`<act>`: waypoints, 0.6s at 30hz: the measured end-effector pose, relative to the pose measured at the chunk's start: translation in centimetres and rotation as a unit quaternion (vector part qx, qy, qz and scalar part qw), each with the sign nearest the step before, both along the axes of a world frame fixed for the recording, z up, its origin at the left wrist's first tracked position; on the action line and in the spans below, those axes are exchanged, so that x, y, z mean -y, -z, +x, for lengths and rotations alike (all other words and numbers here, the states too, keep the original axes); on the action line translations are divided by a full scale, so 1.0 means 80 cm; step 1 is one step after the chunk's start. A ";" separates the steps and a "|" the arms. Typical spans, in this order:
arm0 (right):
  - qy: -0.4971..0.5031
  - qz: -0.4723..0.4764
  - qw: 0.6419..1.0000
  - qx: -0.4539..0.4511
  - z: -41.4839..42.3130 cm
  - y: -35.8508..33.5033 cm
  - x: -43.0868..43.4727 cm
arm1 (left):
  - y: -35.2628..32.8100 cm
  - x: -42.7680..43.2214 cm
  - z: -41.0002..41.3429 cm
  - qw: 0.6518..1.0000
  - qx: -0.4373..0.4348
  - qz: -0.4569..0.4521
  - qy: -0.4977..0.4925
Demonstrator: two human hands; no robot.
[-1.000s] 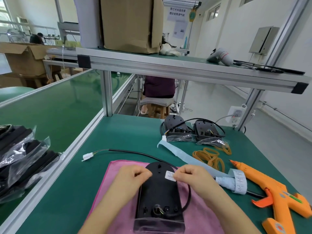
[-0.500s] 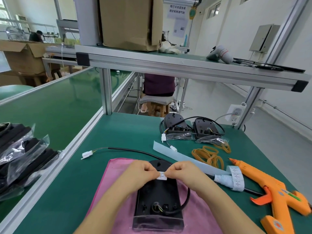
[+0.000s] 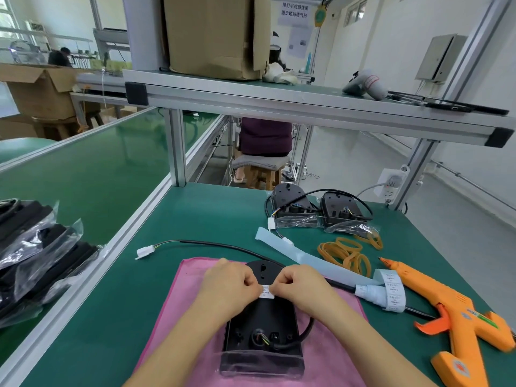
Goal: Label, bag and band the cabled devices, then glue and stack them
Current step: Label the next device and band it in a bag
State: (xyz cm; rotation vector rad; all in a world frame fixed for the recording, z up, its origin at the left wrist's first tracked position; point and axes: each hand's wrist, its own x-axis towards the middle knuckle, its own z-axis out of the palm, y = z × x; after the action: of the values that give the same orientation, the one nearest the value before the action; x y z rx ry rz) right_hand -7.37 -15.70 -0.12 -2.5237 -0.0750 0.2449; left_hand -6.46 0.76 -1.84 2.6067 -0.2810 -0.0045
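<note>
1. I have both hands on the same thing. My left hand (image 3: 229, 291) pinches one edge of the small white label (image 3: 266, 292) and my right hand (image 3: 301, 291) pinches the other, fingers curled tight. The label sits low over the back of the black device (image 3: 262, 331). I cannot tell whether it is stuck down yet.
2. The device lies flat on the pink cloth (image 3: 173, 317) on the table (image 3: 223, 219), right in front of me. Its cable (image 3: 223, 245) leaves the near end, loops round the right side and runs off left to a white connector (image 3: 145, 251).
3. I judge this unit is in the labelling step. Clear plastic covers its near end, but I cannot say if that is a bag. Bagging, banding and gluing look still to come.
4. The supplies lie to my right, none in hand: the label roll (image 3: 391, 293), the rubber bands (image 3: 346, 252) and the orange glue gun (image 3: 452, 311).
5. Two more devices (image 3: 290, 206) sit side by side at the far right of the table with clear plastic at their near ends. I see no band on them, so I take them as waiting.
6. On the green belt to my left lies a pile of bagged black units (image 3: 33, 261). I read it as the finished stack, though I cannot make out labels or bands there.
</note>
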 end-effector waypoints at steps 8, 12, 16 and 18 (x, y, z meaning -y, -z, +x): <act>0.005 -0.048 0.999 0.011 0.004 0.009 -0.003 | 0.000 0.006 -0.002 0.997 0.018 0.073 -0.020; 0.003 -0.068 0.997 0.019 0.006 0.011 -0.005 | -0.004 0.009 -0.003 0.994 0.016 0.105 -0.023; -0.002 -0.090 0.996 0.016 0.008 0.011 -0.008 | -0.008 0.013 -0.007 0.990 0.025 0.139 -0.023; -0.004 -0.097 0.995 0.017 0.008 0.010 -0.009 | -0.008 0.014 -0.008 0.987 0.030 0.158 -0.021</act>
State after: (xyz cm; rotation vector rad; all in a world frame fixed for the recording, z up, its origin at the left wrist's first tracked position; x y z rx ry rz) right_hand -6.74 -15.00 -0.93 -2.7222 -0.0786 0.2233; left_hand -7.08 -0.34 -1.23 2.9308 -0.2656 0.0464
